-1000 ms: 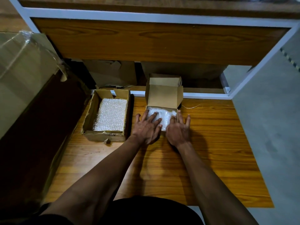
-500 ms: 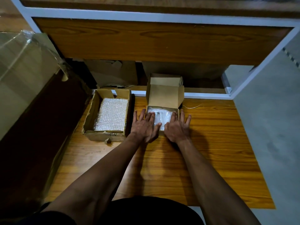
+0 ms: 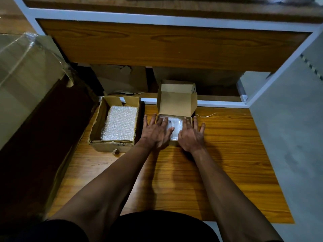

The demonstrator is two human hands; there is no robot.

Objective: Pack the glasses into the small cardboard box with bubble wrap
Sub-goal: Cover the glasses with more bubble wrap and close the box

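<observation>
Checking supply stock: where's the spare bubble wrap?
Head view, left of centre: bubble wrap sheets lie in the worn cardboard box, left of the left hand.

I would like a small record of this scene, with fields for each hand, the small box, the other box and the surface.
left hand: open, fingers spread, lying flat over the left part of the small box
right hand: open, flat over the right part of the same box
small cardboard box: lid standing open at the back, white bubble wrap visible inside between the hands
glasses: not visible
larger box: open, to the left, holds a sheet of bubble wrap
wooden table: both boxes stand on it
</observation>
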